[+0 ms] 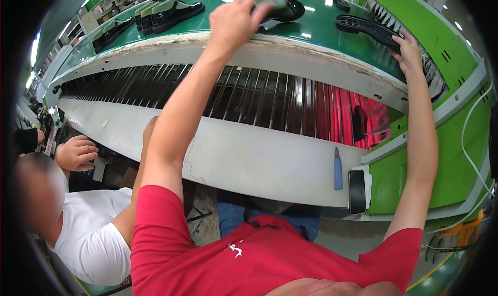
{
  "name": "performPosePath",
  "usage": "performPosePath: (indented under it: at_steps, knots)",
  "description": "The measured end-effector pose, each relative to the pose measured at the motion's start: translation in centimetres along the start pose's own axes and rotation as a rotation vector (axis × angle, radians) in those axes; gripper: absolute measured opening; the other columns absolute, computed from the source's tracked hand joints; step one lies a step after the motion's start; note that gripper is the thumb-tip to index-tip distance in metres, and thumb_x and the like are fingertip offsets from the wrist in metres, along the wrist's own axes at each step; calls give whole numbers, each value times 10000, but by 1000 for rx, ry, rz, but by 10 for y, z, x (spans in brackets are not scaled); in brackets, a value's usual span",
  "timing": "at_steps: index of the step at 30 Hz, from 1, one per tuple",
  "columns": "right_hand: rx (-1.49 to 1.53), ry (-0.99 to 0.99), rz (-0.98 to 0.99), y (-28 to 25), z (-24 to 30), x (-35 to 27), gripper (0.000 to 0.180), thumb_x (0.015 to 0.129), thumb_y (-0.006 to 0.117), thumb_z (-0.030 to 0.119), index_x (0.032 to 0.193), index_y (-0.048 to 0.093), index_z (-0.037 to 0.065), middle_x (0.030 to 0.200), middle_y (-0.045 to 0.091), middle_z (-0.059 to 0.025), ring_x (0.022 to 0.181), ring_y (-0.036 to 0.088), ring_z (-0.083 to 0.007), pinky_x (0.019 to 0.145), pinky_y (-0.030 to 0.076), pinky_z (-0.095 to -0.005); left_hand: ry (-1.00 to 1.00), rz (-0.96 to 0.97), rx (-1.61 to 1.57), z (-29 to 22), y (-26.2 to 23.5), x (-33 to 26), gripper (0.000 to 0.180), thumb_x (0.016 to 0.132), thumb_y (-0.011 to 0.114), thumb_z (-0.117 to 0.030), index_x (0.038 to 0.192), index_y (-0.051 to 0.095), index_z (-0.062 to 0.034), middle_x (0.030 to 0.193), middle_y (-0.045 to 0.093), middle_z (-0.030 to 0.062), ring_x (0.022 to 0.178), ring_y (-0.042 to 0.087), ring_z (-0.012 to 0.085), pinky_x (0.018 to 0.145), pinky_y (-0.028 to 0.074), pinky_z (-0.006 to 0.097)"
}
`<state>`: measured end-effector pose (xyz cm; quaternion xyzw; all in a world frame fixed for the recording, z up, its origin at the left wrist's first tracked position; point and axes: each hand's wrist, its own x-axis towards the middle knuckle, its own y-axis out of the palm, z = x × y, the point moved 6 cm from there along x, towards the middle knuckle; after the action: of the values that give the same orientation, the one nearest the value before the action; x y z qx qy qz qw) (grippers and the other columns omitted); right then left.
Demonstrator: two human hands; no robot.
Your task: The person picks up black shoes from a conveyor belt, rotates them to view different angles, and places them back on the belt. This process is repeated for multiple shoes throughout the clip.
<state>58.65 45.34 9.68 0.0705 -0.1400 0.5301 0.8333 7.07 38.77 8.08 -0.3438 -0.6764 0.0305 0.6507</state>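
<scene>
Both arms reach forward over a green conveyor belt [316, 30]. My left hand [236, 24] is closed on a glossy black shoe [290, 11], which lies toe to the right; the fingers partly hide its rear. Farther right, my right hand [409, 52] grips one end of a black shoe sole [365, 28], its treaded side showing. The sole's other end points left, toward the shoe. A smaller black piece [341, 5] lies on the belt beyond the sole.
Black shoes [179, 16] stand at the belt's left, with several more at the back. A green machine [441, 37] with bristles borders the right. Below run metal rollers [249, 96], lit red at right. A blue-handled tool [337, 171] lies on the white ledge [259, 156]. A co-worker [93, 218] is at left.
</scene>
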Motion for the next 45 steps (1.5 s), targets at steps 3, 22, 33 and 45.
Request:
performPosePath:
  at_steps: [3, 22, 33, 45]
  knots:
    - [116, -44, 196, 27, 22, -37, 566, 1004, 814, 138, 1506, 596, -4, 1303, 733, -129, 1152, 716, -224, 966, 616, -441, -298, 3, 159, 56, -8, 17, 386, 941, 840, -347, 1156, 731, -45, 1045, 759, 168, 980, 752, 372, 856, 590, 477]
    - [-1326, 297, 211, -98, -379, -148, 899, 968, 679, 618, 1739, 267, 409, 1437, 705, -261, 1233, 740, -468, 1027, 595, -574, -139, 383, -746, -132, -37, -310, 366, 804, 802, 34, 1160, 773, -43, 1136, 795, 153, 1047, 760, 359, 895, 616, 417]
    - [-1299, -82, 220, -5, -232, -164, 632, 848, 826, 218, 1456, 658, 178, 1294, 769, -202, 1212, 742, -414, 988, 619, -556, -719, 1072, -873, -19, 116, -337, 317, 1020, 824, -244, 1224, 772, -8, 951, 801, 99, 865, 746, 148, 805, 605, 331]
    - [-715, -784, 1291, 82, -105, -447, 423, 842, 863, 195, 1245, 765, 112, 1280, 746, -84, 1347, 642, -342, 1240, 458, -582, -737, 304, -1161, -46, 46, -295, 295, 1109, 721, -155, 1352, 715, 12, 877, 665, -38, 807, 603, 22, 709, 509, 221]
